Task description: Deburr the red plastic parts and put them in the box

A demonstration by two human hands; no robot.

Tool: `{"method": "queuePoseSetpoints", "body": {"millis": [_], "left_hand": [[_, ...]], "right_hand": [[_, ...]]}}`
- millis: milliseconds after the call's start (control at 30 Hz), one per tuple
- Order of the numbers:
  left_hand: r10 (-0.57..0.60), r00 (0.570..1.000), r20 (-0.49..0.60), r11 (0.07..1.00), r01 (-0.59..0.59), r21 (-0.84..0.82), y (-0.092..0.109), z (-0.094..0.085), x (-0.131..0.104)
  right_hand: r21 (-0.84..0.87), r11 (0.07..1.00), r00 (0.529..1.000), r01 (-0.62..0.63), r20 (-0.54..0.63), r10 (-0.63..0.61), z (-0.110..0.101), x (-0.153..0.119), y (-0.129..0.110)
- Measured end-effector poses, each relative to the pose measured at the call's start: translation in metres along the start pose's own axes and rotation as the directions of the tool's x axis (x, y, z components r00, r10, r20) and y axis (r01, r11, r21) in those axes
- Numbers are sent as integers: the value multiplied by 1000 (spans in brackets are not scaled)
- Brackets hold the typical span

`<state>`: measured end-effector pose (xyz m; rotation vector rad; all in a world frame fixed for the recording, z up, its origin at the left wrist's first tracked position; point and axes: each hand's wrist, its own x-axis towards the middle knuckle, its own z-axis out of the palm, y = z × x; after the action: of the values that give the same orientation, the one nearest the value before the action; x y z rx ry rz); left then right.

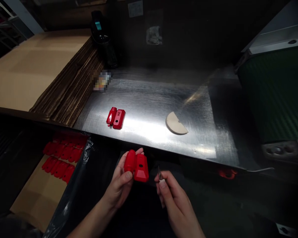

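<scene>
A tool (159,173) disappears almost wholly into the fingers of the right hand (172,198), only a slim dark tip showing, its kind hard to make out. Fingers of the left hand (120,180) pass behind the held red part (141,167), which hides them in places; both forearms run out of frame at the bottom. A pixelated patch (102,81) masks something near the tabletop's (144,99) left edge, beside a cardboard stack (35,66), while the back edge fades into shadow around a dark bottle (105,46). Rows of red pieces (62,153) sit dimly in a plastic-lined box lower left

Both hands work on the near side of the tabletop's front edge, the left fingertips close to it. Bare steel stretches between a second red part (118,119), near the front left corner, and a half disc (176,124) farther right, set back from that edge. A green belt (280,89) stands past the right end

The left hand grips the red part, thumb on its lower left; the right pinches the tool, its tip just right of the part, a gap between
</scene>
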<state>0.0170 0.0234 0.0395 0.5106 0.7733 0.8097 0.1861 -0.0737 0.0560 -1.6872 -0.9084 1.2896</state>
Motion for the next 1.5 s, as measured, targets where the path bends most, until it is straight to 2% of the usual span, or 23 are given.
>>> {"method": "queuePoseSetpoints", "body": {"millis": [100, 233, 367, 433, 533, 600, 667, 767, 867, 967, 1067, 1133, 1233, 1400, 1500], "left_hand": [[45, 998, -44, 998, -43, 46, 2, 5, 0], [93, 992, -86, 990, -83, 115, 3, 10, -2], [130, 988, -81, 979, -116, 167, 4, 10, -3], [131, 989, -74, 977, -116, 179, 4, 10, -3], [128, 990, -61, 976, -115, 185, 5, 8, -4], [128, 991, -50, 977, -117, 180, 6, 8, -4], [128, 991, -37, 977, -119, 175, 6, 8, -3], [138, 990, -19, 977, -133, 168, 6, 9, -3], [155, 988, -29, 975, -148, 168, 6, 8, -4], [172, 984, -53, 970, -160, 181, 6, 6, -4], [175, 983, -58, 968, -161, 193, 8, 6, -2], [178, 983, -52, 964, -164, 208, 9, 8, -1], [196, 980, -30, 954, -183, 238, 11, 10, 1], [193, 981, -9, 957, -186, 221, 16, 12, 1], [206, 978, -19, 955, -197, 220, 16, 12, 0]], "right_hand": [[36, 999, 999, 24, 27, -25, 3, -4, -8], [-5, 999, 999, 44, 19, -44, 1, 0, -11], [-112, 992, 995, 57, -76, -66, -12, 11, -7], [-151, 985, 986, 81, -135, -101, -27, 21, -7], [-308, 946, 942, 106, -273, -194, -67, 47, -12], [-509, 860, 873, 30, -406, -270, -98, 73, -20], [-654, 751, 816, -96, -483, -316, -127, 100, -29], [-723, 673, 812, -155, -481, -330, -151, 135, -42], [-762, 633, 813, -135, -450, -369, -144, 150, -48], [-810, 583, 795, -60, -392, -463, -115, 145, -49], [-849, 529, 852, 17, -264, -451, -83, 138, -50], [-829, 559, 900, -7, -249, -358, -73, 140, -51], [-761, 646, 924, -53, -283, -257, -77, 149, -51], [-666, 746, 938, 7, -254, -236, -93, 148, -51], [-571, 817, 950, 73, -210, -232, -85, 126, -52]]}}
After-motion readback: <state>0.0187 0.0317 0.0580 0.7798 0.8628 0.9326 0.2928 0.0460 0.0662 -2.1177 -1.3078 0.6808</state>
